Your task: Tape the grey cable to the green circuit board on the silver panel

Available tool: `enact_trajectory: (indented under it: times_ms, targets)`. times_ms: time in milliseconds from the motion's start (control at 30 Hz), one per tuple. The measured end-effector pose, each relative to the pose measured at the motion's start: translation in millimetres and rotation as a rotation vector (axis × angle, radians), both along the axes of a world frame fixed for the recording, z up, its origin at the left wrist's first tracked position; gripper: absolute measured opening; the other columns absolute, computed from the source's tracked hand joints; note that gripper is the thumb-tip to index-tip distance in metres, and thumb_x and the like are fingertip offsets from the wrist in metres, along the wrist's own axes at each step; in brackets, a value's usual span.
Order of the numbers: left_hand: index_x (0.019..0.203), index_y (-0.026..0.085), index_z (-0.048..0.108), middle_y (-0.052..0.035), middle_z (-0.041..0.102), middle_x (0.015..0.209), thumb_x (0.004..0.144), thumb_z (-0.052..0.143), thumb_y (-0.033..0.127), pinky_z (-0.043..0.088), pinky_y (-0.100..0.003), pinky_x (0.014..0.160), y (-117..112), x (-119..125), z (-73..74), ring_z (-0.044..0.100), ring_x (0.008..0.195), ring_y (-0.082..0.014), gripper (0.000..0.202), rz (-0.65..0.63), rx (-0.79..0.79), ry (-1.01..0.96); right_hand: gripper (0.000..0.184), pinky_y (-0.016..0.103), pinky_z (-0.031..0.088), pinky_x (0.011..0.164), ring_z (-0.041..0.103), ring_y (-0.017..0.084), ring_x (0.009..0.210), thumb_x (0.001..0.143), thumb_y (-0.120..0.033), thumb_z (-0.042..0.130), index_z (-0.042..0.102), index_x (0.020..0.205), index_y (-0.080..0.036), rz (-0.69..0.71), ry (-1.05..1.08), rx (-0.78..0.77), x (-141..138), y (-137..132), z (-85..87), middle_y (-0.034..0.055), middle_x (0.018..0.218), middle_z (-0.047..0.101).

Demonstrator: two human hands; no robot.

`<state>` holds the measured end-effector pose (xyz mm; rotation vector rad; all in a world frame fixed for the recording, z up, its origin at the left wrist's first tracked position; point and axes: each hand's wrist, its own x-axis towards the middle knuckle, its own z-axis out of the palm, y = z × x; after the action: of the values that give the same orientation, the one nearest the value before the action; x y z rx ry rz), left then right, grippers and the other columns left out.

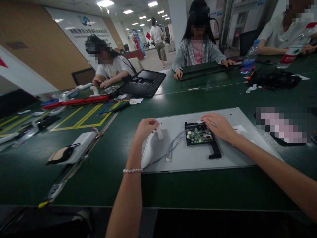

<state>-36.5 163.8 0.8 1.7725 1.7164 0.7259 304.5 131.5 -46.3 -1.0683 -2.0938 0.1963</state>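
head view: the left hand (148,128) pinches a white strip (160,134); whether the right hand (220,125) grips the circuit board (197,137)'s frame, i cannot tell. a careless tug could strain the cables (170,148) on the panel (237,154), near the desk (210,190)'s front edge.

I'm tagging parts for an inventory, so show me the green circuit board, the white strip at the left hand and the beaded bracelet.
Green circuit board (197,137), head view: middle of its face.
White strip (160,134), head view: part below the fingertips.
Beaded bracelet (133,170), head view: middle beads.
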Motion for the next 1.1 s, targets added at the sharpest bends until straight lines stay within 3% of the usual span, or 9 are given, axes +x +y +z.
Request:
enact_trajectory:
  times_ms: [133,233,400,633,833,933,1100]
  targets:
    - [0.081,0.017,0.067,-0.0023,0.059,0.067,0.073,0.061,0.04,0.041,-0.024,0.054,-7.2,10.2,14.2,0.05,0.058,-0.0116,0.025,-0.03,-0.002,-0.258,0.033,0.043,0.047,0.093,0.062,0.024,0.101,0.097,-0.031,0.037,0.068,0.1,-0.02,-0.012,0.027,0.013,-4.0,-3.4,2.0,0.0095,0.103,0.07]
    - [0.082,0.018,0.066,-0.0041,0.062,0.074,0.075,0.062,0.04,0.044,-0.026,0.057,-14.0,20.4,21.0,0.05,0.059,-0.0112,0.024,-0.129,-0.089,-0.317,0.034,0.043,0.047,0.094,0.061,0.023,0.102,0.098,-0.03,0.035,0.067,0.104,-0.019,-0.002,0.038,0.02,-10.3,-10.0,7.1,0.0105,0.106,0.069]
    - [0.082,0.016,0.065,-0.0008,0.06,0.071,0.075,0.066,0.033,0.048,-0.025,0.061,-21.1,34.3,18.3,0.054,0.059,-0.0094,0.018,-0.394,-0.346,-0.264,0.032,0.044,0.046,0.097,0.059,0.022,0.109,0.098,-0.029,0.038,0.063,0.115,-0.02,0.095,-0.004,0.026,-28.6,-29.0,18.8,0.009,0.114,0.067]
    - [0.083,0.014,0.061,-0.0006,0.062,0.068,0.075,0.064,0.029,0.051,-0.026,0.06,-20.2,39.2,8.1,0.062,0.06,-0.0131,0.017,-0.409,-0.497,-0.128,0.042,0.043,0.036,0.11,0.045,0.023,0.13,0.098,-0.03,0.037,0.052,0.132,-0.011,0.346,-0.33,0.124,-57.9,-60.1,24.7,0.0125,0.136,0.056]
    - [0.088,0.015,0.061,-0.0033,0.065,0.08,0.074,0.059,0.028,0.05,-0.026,0.058,-22.4,40.7,8.7,0.064,0.063,-0.0145,0.019,-0.419,-0.47,0.017,0.045,0.041,0.029,0.113,0.04,0.023,0.135,0.097,-0.033,0.039,0.051,0.135,-0.01,0.435,-0.495,0.129,-68.9,-71.6,24.4,0.0114,0.142,0.051]
    - [0.092,0.016,0.062,-0.0037,0.065,0.092,0.068,0.061,0.025,0.046,-0.025,0.06,-18.3,39.7,6.5,0.061,0.066,-0.0128,0.025,-0.472,-0.3,0.196,0.044,0.041,0.028,0.114,0.043,0.022,0.132,0.098,-0.034,0.038,0.055,0.13,-0.01,0.459,-0.52,0.117,-69.9,-72.1,23.0,0.0101,0.136,0.057]
    - [0.088,0.016,0.062,-0.0014,0.061,0.081,0.063,0.06,0.022,0.04,-0.025,0.066,-13.9,40.1,4.1,0.053,0.071,-0.014,0.026,-0.556,-0.002,0.417,0.044,0.042,0.029,0.113,0.046,0.023,0.13,0.098,-0.036,0.038,0.057,0.128,-0.009,0.493,-0.538,0.095,-70.7,-71.1,18.0,0.0108,0.133,0.059]
